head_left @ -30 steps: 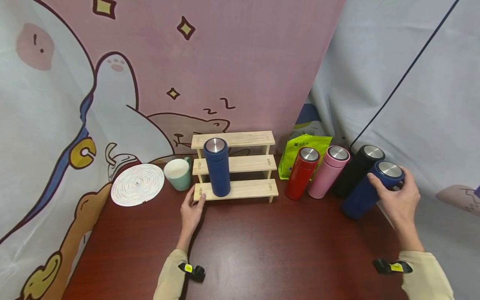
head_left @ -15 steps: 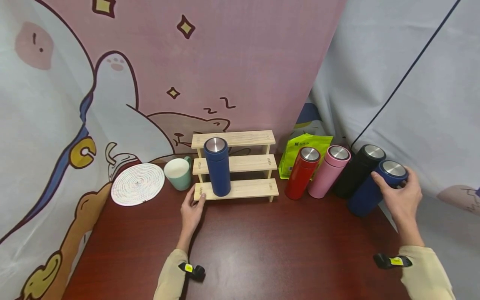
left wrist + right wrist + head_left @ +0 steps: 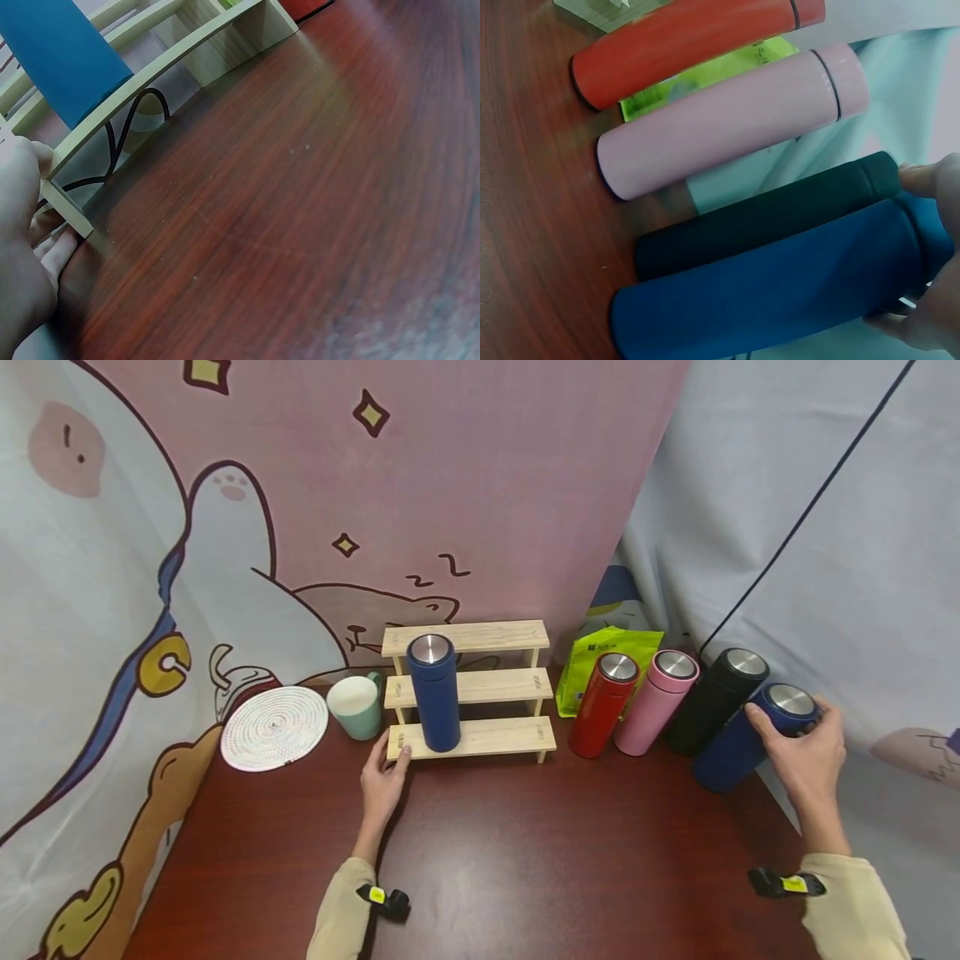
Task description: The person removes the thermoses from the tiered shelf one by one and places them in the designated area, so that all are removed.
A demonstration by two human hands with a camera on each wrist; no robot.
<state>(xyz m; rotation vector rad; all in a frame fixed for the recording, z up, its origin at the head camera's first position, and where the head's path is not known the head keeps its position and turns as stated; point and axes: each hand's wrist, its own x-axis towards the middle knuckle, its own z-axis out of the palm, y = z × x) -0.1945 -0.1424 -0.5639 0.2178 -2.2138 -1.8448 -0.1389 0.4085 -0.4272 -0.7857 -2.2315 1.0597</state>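
Note:
My left hand point(image 3: 382, 785) grips the left end of the lowest step of a three-tier wooden rack point(image 3: 510, 737), its thumb on the plank. A blue thermos point(image 3: 438, 702) with a steel-topped lid stands upright on that lowest step. At the far right my right hand point(image 3: 810, 764) holds a second blue thermos point(image 3: 731, 747) around its lid, thumb on the near side. This thermos stands beside a black thermos point(image 3: 708, 710), close to it in the right wrist view. Further left are a pink thermos point(image 3: 648, 714) and a red thermos point(image 3: 600, 714).
A yellow-green bag point(image 3: 573, 672) stands behind the red and pink thermoses. Left of the rack are a mint-green mug point(image 3: 362, 718) and a round woven mat point(image 3: 273, 727). The dark red table point(image 3: 570, 860) meets hanging cloth at the back and sides.
The right hand and its blue thermos have shifted slightly to the right, nearer the black thermos; over the last half second they have hardly moved. The left hand stays on the rack.

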